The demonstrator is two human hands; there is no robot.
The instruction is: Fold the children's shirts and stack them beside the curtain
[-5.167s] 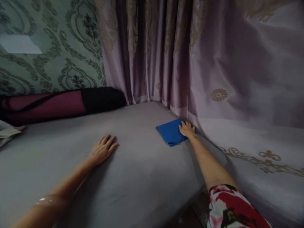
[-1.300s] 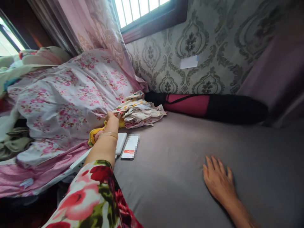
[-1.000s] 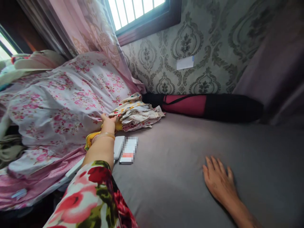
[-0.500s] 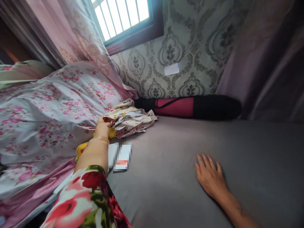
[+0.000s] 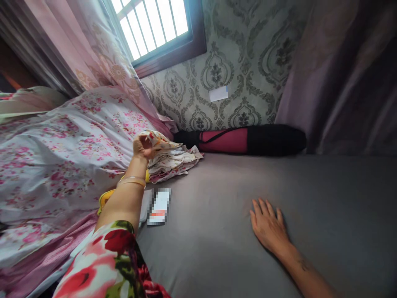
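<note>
At the left side of the grey bed [image 5: 217, 248], my left hand [image 5: 143, 145] has its grip closed on a corner of the patterned cloth [image 5: 161, 144], raised just above the folded pile [image 5: 175, 160] against the floral quilt [image 5: 62, 157]. My right hand [image 5: 268, 225] lies open and flat on the bed, well apart. A blurred flat thing [image 5: 159, 206], perhaps a phone, lies near my left wrist.
</note>
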